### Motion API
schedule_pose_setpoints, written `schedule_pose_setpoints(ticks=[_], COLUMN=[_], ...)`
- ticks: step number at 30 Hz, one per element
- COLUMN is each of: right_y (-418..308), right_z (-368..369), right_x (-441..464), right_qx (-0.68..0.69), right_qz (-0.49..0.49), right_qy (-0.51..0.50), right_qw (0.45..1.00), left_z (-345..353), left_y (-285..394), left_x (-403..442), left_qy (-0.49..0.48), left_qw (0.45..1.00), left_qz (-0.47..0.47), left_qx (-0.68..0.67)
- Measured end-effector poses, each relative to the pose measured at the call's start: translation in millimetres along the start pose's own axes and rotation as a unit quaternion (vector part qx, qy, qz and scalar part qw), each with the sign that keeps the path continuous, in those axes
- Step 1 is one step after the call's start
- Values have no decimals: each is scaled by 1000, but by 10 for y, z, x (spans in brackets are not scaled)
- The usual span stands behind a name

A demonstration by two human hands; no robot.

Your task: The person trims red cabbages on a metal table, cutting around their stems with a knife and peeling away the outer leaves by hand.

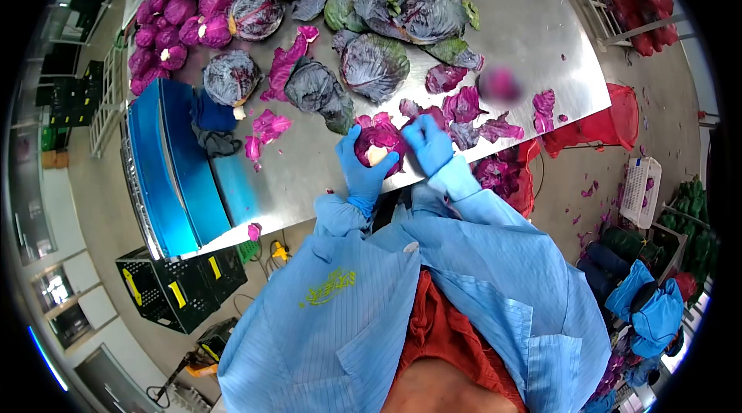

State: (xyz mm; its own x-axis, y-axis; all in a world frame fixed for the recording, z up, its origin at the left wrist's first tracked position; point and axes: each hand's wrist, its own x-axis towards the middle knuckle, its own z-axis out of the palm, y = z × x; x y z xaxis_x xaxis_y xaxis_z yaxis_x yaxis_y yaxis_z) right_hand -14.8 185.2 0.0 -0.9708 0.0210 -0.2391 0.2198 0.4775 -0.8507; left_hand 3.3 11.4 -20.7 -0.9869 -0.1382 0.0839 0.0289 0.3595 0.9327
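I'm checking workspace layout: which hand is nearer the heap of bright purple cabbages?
Left: the left hand, holding a cabbage, is to the right of the heap and lower in the picture; the right hand is farther right.

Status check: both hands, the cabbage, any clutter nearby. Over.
Left hand gripping red cabbage, pale stem end showing. Right hand curled close beside it, grip unclear. Loose leaves on table, just beyond right hand.

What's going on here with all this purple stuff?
Someone's gloved left hand holds a red cabbage at the edge of a metal table; the right hand is curled beside it. Smooth purple heads are piled at far left, leafier cabbages lie ahead, and loose leaves lie to the right.
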Motion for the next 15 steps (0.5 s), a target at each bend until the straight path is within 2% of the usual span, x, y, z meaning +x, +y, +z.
schedule_pose_setpoints(ticks=[1, 3, 5, 6, 7, 9, 11, 15], right_y=[-136, 52, -150, 1, -39, 111, -37, 119], right_z=[20, 287, 52, 103, 53, 116, 105, 238], right_x=[-21, 16, 37, 80, 122, 104, 126, 249], right_qx=[12, 71, 154, 68, -17, -94, -188, -160], right_qz=[5, -133, -12, -92, -128, -220, -140, -168], right_qy=[-37, 21, -170, -128, -137, -78, -115, -57], right_qw=[999, 988, 973, 985, 982, 968, 965, 971], left_z=[3, -17, -17, -11, -34, -55, -58, -121], left_y=[-73, -132, -226, -202, -134, -193, -188, -137], left_x=[-4, -23, -21, 13, -29, -49, -49, -28], left_qy=[-6, -9, -37, -41, -23, -26, -24, -33], left_qw=[1000, 1000, 998, 996, 997, 997, 998, 999], left_qz=[13, 26, 32, 47, 62, 66, 64, 41], left_qx=[1, 0, -48, -56, -31, -12, -17, 2])
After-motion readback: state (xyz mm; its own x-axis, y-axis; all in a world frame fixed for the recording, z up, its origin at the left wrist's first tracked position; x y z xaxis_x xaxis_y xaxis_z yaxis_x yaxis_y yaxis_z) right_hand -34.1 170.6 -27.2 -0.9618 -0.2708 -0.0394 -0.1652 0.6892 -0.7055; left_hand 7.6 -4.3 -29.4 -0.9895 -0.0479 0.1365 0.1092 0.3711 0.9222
